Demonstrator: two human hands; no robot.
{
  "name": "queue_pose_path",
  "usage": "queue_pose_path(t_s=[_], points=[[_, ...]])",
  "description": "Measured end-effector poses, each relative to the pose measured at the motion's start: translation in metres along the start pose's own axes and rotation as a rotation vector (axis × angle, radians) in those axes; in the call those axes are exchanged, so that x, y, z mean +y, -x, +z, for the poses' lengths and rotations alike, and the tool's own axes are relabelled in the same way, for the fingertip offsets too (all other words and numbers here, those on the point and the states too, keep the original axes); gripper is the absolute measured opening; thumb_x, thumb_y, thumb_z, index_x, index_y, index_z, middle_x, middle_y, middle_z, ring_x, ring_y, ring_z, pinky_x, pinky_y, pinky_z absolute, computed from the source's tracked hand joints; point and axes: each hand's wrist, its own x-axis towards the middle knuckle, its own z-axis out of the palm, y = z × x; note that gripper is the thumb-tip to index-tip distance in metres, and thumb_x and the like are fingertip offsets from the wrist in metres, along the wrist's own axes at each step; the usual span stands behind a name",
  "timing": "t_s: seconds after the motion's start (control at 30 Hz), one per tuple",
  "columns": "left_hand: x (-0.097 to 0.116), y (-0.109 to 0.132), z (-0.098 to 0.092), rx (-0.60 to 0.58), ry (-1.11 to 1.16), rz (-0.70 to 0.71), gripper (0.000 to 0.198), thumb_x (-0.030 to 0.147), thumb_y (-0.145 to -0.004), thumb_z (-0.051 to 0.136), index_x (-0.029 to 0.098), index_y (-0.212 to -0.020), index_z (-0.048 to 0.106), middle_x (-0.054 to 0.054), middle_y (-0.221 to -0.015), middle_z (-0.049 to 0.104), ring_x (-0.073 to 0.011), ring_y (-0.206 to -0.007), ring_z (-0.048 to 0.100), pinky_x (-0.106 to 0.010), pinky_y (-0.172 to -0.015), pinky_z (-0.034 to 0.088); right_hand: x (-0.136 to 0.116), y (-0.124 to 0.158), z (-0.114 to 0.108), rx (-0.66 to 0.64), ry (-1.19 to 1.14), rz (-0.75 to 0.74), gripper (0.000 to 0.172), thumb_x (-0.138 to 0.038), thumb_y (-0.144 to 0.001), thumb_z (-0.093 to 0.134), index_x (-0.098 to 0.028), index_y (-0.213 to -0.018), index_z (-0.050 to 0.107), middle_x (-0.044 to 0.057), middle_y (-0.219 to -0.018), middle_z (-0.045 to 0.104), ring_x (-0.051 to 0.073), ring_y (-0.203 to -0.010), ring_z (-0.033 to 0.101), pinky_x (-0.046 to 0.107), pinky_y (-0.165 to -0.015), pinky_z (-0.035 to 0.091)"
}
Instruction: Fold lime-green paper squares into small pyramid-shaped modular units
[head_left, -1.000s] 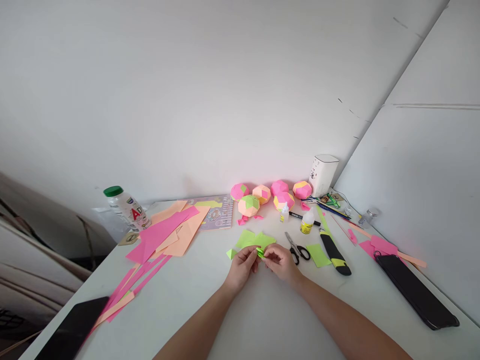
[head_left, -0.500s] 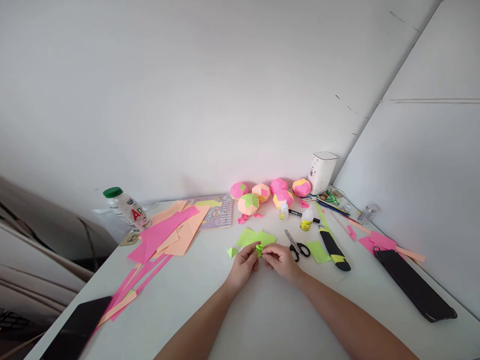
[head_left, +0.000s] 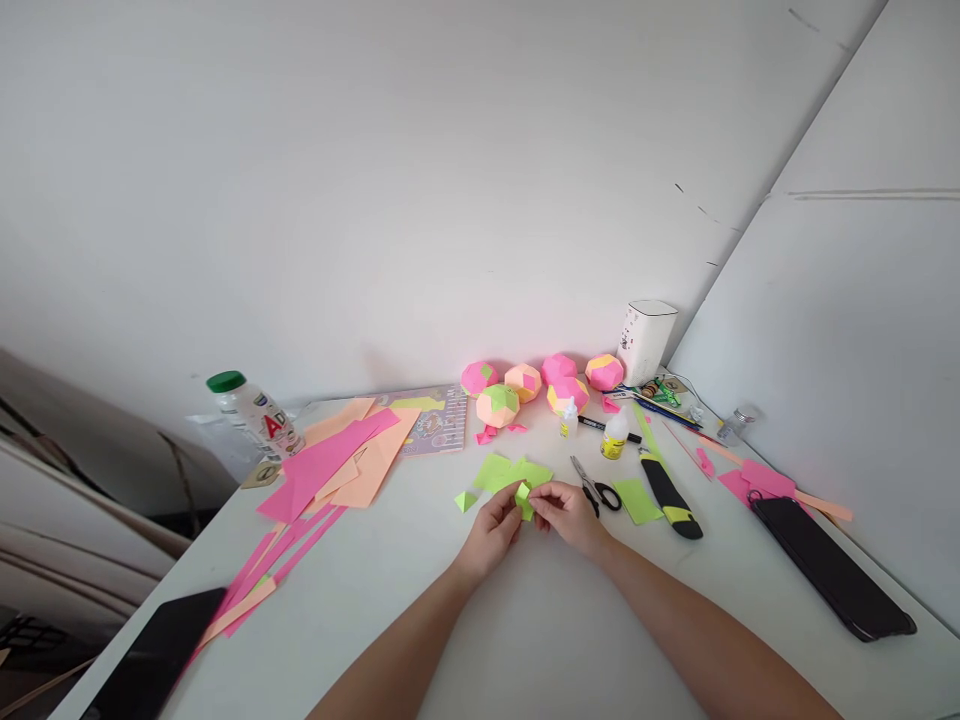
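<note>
Between my hands is a small folded green paper piece (head_left: 524, 497), held just above the white table. My left hand (head_left: 491, 528) pinches it from the left, thumb and fingers closed on its edge. From the other side, the fingertips of my right hand (head_left: 564, 513) grip its right edge. Flat green paper sheets (head_left: 513, 472) lie right behind my hands. A small green folded paper shape (head_left: 465, 501) rests to the left. Scissors (head_left: 594, 488) with black handles lie just beyond my right hand, and a green paper square (head_left: 637, 500) is further right.
Several faceted paper balls (head_left: 498, 405) line the wall. Small glue bottles (head_left: 614, 436) and a utility knife (head_left: 670, 497) stand or lie at right, near a black case (head_left: 832, 565). Pink and peach paper (head_left: 330, 465), a white bottle (head_left: 255, 415) and a black phone (head_left: 154, 655) are at left.
The green paper piece has turned between my fingers and now shows a lighter flat face. My hands stay in nearly the same place. The view has shifted slightly.
</note>
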Motion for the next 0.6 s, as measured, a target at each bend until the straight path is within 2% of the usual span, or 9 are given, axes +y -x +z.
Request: queue_pose_path(t_s=[0.17, 0.33, 0.47, 0.6], points=[[0.0004, -0.0024, -0.0006, 0.038, 0.071, -0.031, 0.043, 0.039, -0.074, 0.056, 0.017, -0.111, 0.055, 0.006, -0.057, 0.039, -0.0085, -0.047, 0.039, -0.024, -0.050, 0.033, 0.0018, 0.0013, 0.0020, -0.014, 0.018, -0.027, 0.012, -0.025, -0.075, 0.057, -0.016, -0.082, 0.062, -0.002, -0.054, 0.057, 0.012, -0.048, 0.056, 0.023, -0.046, 0.044], [0.0016, -0.0033, 0.0000, 0.024, 0.075, -0.057, 0.048, 0.046, -0.074, 0.056, 0.014, -0.110, 0.055, 0.007, -0.052, 0.039, -0.0079, -0.045, 0.036, -0.024, -0.048, 0.033, 0.0026, 0.0033, 0.0043, -0.050, 0.077, -0.118, 0.009, -0.022, -0.073, 0.059, -0.017, -0.079, 0.062, 0.000, -0.068, 0.059, 0.013, -0.053, 0.059, 0.024, -0.047, 0.046], [0.0024, -0.0030, -0.0005, 0.025, 0.060, -0.069, 0.046, 0.047, -0.072, 0.058, 0.014, -0.103, 0.058, 0.006, -0.054, 0.043, -0.0071, -0.044, 0.035, -0.023, -0.048, 0.032, 0.0003, 0.0042, 0.0056, -0.058, 0.100, -0.115, 0.005, -0.023, -0.073, 0.059, -0.018, -0.073, 0.059, -0.002, -0.059, 0.056, 0.014, -0.051, 0.059, 0.024, -0.047, 0.046], [0.0026, -0.0027, -0.0016, 0.044, 0.094, -0.101, 0.044, 0.045, -0.071, 0.059, 0.013, -0.101, 0.058, 0.007, -0.053, 0.043, -0.0068, -0.043, 0.036, -0.023, -0.048, 0.031, -0.0045, 0.0046, 0.0069, -0.062, 0.148, -0.153, 0.009, -0.023, -0.071, 0.060, -0.017, -0.065, 0.056, -0.002, -0.055, 0.055, 0.013, -0.048, 0.058, 0.024, -0.046, 0.046]])
